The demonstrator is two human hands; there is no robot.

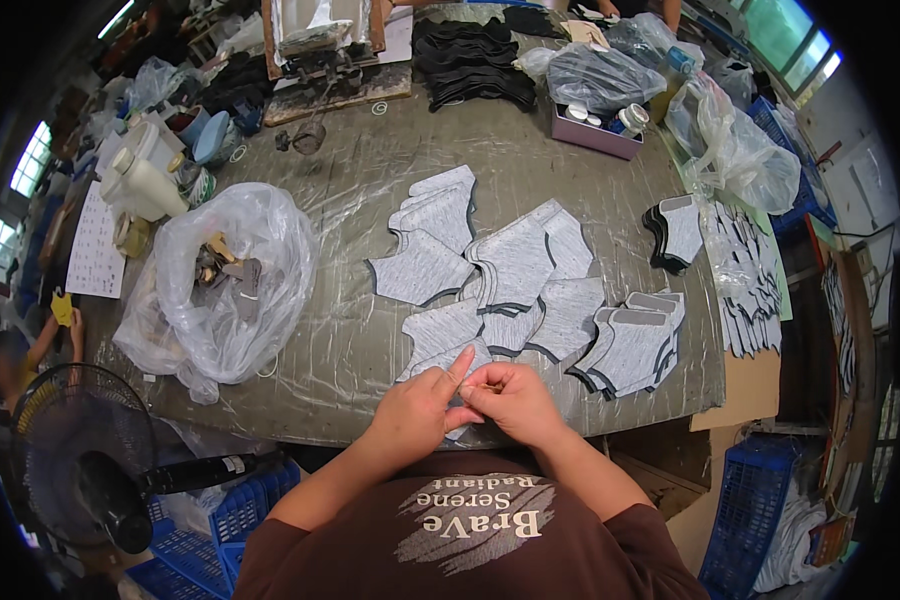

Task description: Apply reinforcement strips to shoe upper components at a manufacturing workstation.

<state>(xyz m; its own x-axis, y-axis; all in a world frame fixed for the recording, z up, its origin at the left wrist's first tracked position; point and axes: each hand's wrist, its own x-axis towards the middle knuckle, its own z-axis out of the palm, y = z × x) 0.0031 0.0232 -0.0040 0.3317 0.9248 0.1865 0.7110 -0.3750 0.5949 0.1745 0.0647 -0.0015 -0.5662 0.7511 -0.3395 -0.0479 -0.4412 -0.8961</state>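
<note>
My left hand (410,408) and my right hand (518,402) meet at the near edge of the table, thumbs and fingertips pinched together. Between them is a light grey cut piece (457,433), mostly covered by the fingers; only a little shows below the hands. The left index finger points forward. Just beyond my hands lie overlapping grey cut pieces (515,262) with dark edges, which look like fabric. To their right is a fanned stack of similar pieces (638,340) with darker grey bands. A smaller stack (678,232) lies farther right.
A clear plastic bag (288,300) holding scraps stands left. Beyond are black stacked pieces (470,65), a purple box (598,137) with bottles and a metal fixture (320,40). A fan (80,455) is near left. Another person's hand (77,335) holds something yellow at far left.
</note>
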